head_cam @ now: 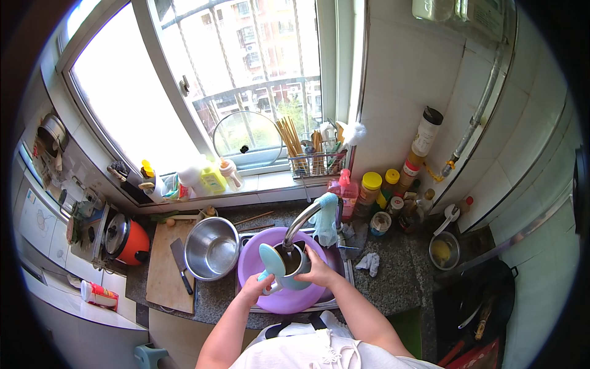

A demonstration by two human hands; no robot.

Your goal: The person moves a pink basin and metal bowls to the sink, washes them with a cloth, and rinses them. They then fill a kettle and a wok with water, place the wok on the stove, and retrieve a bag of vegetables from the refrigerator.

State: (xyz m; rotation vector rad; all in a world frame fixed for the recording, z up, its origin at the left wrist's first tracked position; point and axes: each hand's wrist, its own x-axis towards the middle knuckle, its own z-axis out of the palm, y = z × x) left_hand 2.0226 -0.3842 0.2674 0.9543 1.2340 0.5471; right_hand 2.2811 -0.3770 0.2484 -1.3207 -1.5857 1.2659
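A light blue kettle-like jug [295, 281] is held over a purple plastic basin [260, 302] in the sink. Its round pale-teal lid [272, 259] stands raised on the left, and the inside looks dark. My left hand [258, 287] grips the white and teal handle at the jug's near left. The fingers of my right hand [319, 272] wrap the jug's right side. Right above the jug's mouth is the end of the curved metal faucet [302, 219]; whether water is flowing is hard to tell. A light blue mesh cloth [326, 221] hangs over the faucet.
Left of the basin stands a steel pot [212, 249], beside a wooden cutting board [161, 276] with a cleaver [179, 258]. An orange rice cooker [131, 242] is further left. Several jars and bottles [371, 187] line the back right. A black wok [500, 295] sits far right.
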